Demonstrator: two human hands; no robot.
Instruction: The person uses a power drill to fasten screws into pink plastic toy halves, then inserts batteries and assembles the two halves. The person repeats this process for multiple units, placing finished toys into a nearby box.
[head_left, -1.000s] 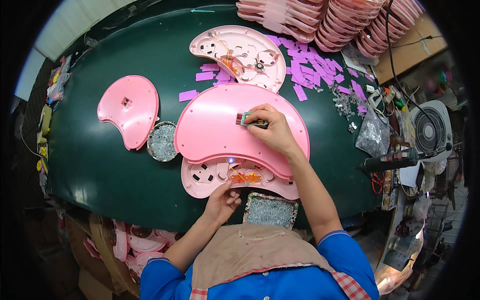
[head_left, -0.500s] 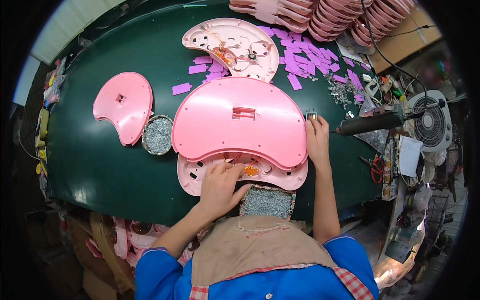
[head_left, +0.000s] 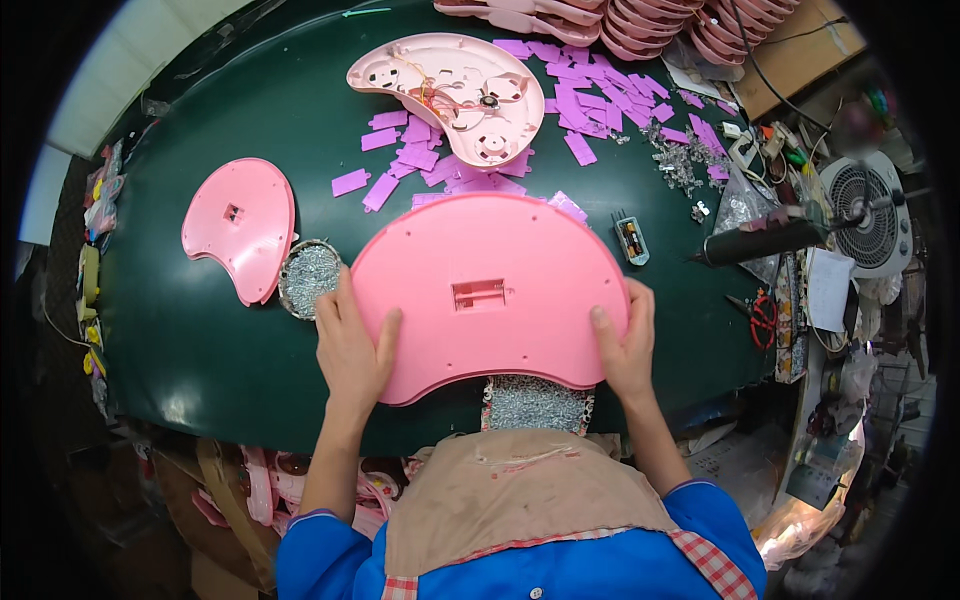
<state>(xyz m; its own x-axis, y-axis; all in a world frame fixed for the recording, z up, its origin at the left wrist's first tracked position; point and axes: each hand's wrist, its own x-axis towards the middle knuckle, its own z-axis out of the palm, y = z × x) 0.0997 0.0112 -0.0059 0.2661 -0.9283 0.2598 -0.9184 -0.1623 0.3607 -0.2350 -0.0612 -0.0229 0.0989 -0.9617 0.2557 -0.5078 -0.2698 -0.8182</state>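
Note:
A large pink kidney-shaped plastic housing (head_left: 490, 250) lies in front of me, its back cover up, with a small rectangular battery slot (head_left: 482, 294) near the middle. My left hand (head_left: 352, 345) grips its left edge, thumb on top. On the opposite edge my right hand (head_left: 627, 345) holds it the same way, thumb on the cover. Fingers of both hands are partly hidden beneath the rim. Just beyond my right hand lies a small battery holder (head_left: 631, 240) with batteries in it. The lower half of the housing is now hidden under the cover.
A round tin of screws (head_left: 311, 281) and another pink cover (head_left: 240, 225) lie left. A square screw box (head_left: 540, 404) sits nearest me. Beyond are an open wired shell (head_left: 455, 90), scattered purple pieces (head_left: 590, 95) and stacked pink shells (head_left: 650, 25). An electric screwdriver (head_left: 760, 238) hangs right.
The cover has come down toward me onto the lower shell. My left hand has moved from the wiring to the left edge; my right hand has let go of the battery holder and gripped the right edge.

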